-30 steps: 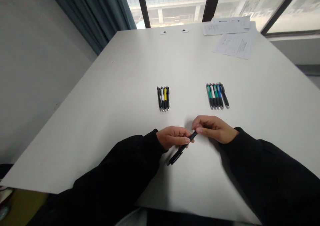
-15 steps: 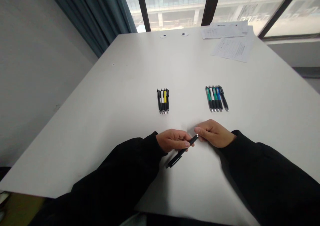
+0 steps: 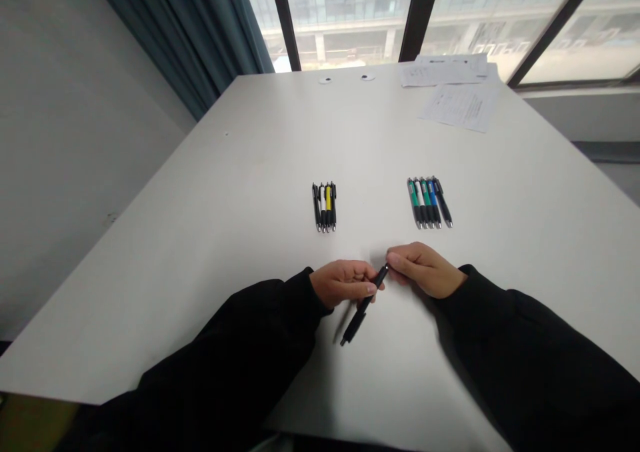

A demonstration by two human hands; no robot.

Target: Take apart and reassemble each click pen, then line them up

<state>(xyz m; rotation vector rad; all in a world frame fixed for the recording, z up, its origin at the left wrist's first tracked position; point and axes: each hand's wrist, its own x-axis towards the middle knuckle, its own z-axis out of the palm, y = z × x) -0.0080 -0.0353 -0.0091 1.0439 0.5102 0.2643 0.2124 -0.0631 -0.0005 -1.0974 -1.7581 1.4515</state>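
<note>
A black click pen (image 3: 356, 325) slants across the front of the white table, metal tip up and to the right. My left hand (image 3: 345, 282) is closed on its barrel, thumb in front and fingers behind. Close by on the right, my right hand (image 3: 423, 269) is pinched, its thumb and fingertips at the pen's metal tip. Whatever lies between those fingertips is hidden. Beyond my left hand lies a row of black, white and yellow pens (image 3: 328, 202). A second row of green, white, blue and black pens (image 3: 425, 195) lies beyond my right hand.
The white table (image 3: 260, 239) stretches toward the windows. Printed papers (image 3: 457, 105) lie at its far right, and two small white ovals with dark spots (image 3: 367, 77) sit near the far edge. A blue-grey curtain (image 3: 190, 32) hangs at the left.
The pen in my left hand has turned steeper, its rear end swinging toward me and to the right. Its tip has shifted slightly left at my right fingertips. The view has tilted a little.
</note>
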